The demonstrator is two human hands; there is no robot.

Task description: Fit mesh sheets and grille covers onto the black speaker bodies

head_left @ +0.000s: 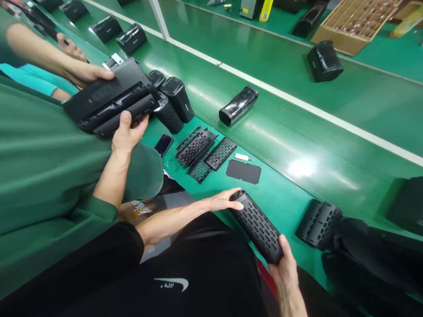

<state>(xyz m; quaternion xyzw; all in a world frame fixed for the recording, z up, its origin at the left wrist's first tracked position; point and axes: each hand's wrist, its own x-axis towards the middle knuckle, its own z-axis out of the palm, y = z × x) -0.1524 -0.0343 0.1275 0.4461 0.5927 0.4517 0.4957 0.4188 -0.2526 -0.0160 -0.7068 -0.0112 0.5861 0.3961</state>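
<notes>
A black slotted speaker housing point(259, 225) is held between my two hands, tilted above the green bench near my lap. My left hand point(228, 200) grips its upper left end, thumb on the slotted face. At the lower right end, my right hand point(286, 264) wraps round it, with its fingers mostly hidden beneath. Several loose slotted grilles point(196, 147) lie heaped on the bench beyond my left hand. Beside them are a flat dark sheet point(243, 171) and a small white tube point(243, 156).
At left, a co-worker in green holds a large black housing point(112, 99). Upright black speakers point(178, 99) and a phone point(163, 144) are near them. A wrapped speaker point(238, 105) rests on the green conveyor point(280, 127). More slotted parts point(319, 223) lie at right.
</notes>
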